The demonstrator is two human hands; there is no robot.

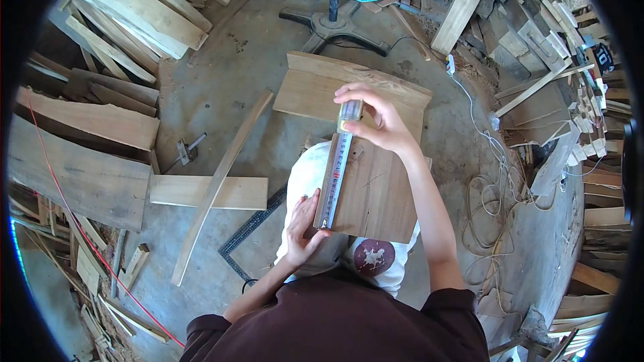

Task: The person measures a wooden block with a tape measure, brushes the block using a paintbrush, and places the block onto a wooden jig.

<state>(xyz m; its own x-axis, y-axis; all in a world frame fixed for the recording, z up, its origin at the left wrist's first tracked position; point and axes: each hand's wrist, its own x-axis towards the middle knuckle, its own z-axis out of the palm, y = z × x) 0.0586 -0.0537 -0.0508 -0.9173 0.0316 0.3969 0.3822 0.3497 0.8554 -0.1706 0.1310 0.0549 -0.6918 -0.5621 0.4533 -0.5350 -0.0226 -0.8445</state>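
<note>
A wooden board (382, 191) rests across my lap. A tape measure (350, 111) is pulled out along its left side, and its marked blade (334, 184) lies lengthwise over the wood. My right hand (374, 119) grips the tape case at the board's far end, thumb on one side and fingers over the other. At the near left corner, my left hand (304, 229) holds the board's edge, its thumb beside the end of the blade. Beyond the board, a wider wooden piece with a raised back strip (349, 87) sits on the floor.
On the floor to the left lie a long thin strip (225, 184), a short plank (209, 192), a metal square (231, 255) and a clamp-like tool (186, 153). A black stand (332, 23) is ahead. Coiled cable (493, 208) lies right. Wood piles (127, 13) line both sides.
</note>
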